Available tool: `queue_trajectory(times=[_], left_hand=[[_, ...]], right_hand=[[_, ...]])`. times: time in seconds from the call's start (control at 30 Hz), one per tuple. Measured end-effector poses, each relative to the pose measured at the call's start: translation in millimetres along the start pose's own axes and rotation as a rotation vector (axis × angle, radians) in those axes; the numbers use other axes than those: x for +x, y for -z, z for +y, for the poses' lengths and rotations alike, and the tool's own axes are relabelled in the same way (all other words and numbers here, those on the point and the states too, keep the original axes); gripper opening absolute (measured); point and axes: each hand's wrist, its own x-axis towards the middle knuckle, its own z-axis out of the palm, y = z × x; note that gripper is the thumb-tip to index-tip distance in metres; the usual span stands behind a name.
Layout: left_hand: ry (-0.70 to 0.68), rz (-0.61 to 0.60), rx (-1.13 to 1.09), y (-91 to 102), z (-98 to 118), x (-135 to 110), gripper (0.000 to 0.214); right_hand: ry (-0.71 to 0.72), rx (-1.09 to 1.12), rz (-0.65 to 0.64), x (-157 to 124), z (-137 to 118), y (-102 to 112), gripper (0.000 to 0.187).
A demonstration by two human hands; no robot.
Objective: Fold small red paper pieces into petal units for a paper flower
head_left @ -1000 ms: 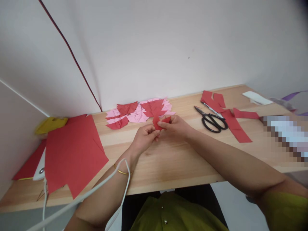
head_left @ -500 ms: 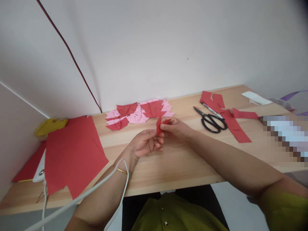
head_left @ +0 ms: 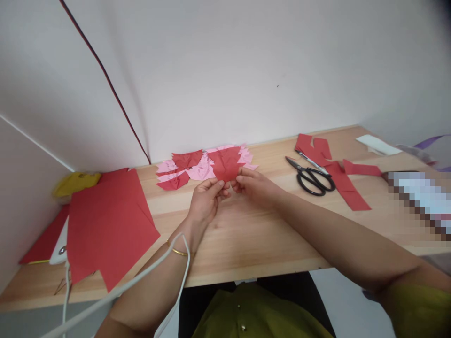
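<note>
A small red paper piece (head_left: 228,174) is spread between my hands, just in front of the cut papers by the wall. My left hand (head_left: 208,197) pinches its lower left edge between thumb and fingers. At its right side my right hand (head_left: 254,187) grips it with fingers bent. Behind it lie several pink (head_left: 200,171) and red cut papers (head_left: 187,159) with jagged edges, overlapping one another. The held piece overlaps the red ones in view, so its upper outline is hard to make out.
Black-handled scissors (head_left: 312,178) lie to the right, beside a pen (head_left: 313,162) and red paper strips (head_left: 347,188). Large red sheets (head_left: 109,220) and a yellow item (head_left: 76,184) are at the left. A white cable (head_left: 141,273) crosses over my left forearm.
The red paper, folded and narrow before, is now opened out flat and wider between my hands. My left hand has turned over and moved slightly up, its thumb now on the paper's lower edge.
</note>
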Motion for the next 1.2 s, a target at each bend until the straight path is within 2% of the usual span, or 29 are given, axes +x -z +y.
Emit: queue_trajectory(times=[0.1,0.17,0.27,0.4,0.53,0.77,0.97,1.1,1.2], left_hand=[[-0.024,-0.053,0.082,-0.9,-2.6,-0.5,0.02],[-0.052,-0.082,0.158,-1.3,-3.6,-1.4,0.018],[-0.123,-0.058,0.287,-1.1,-3.0,-2.5,0.016],[-0.175,-0.016,0.438,0.2,0.0,-3.4,0.016],[-0.154,-0.05,0.462,-0.6,2.0,-4.4,0.016],[-0.135,-0.11,0.534,-2.1,2.9,-6.3,0.021],[-0.193,-0.165,0.575,0.8,2.1,-6.8,0.021],[-0.174,-0.156,0.574,-1.1,2.6,-7.3,0.022],[-0.128,-0.116,0.532,-2.0,1.9,-6.4,0.021]], right_hand=[[0.118,-0.21,0.032,-1.2,-0.3,-1.7,0.02],[0.188,-0.257,0.068,-0.7,1.4,-1.2,0.02],[0.231,-0.273,0.053,0.9,5.0,0.4,0.021],[0.196,-0.282,0.078,1.1,7.0,1.0,0.023],[0.118,-0.281,0.053,-1.6,2.9,-0.9,0.028],[0.199,-0.406,0.056,-5.4,-7.0,-4.5,0.023],[0.211,-0.311,-0.034,-8.6,-9.8,-6.9,0.021],[0.175,-0.291,-0.062,-7.2,-7.6,-5.4,0.023],[0.143,-0.334,-0.03,-4.6,-4.9,-3.1,0.026]])
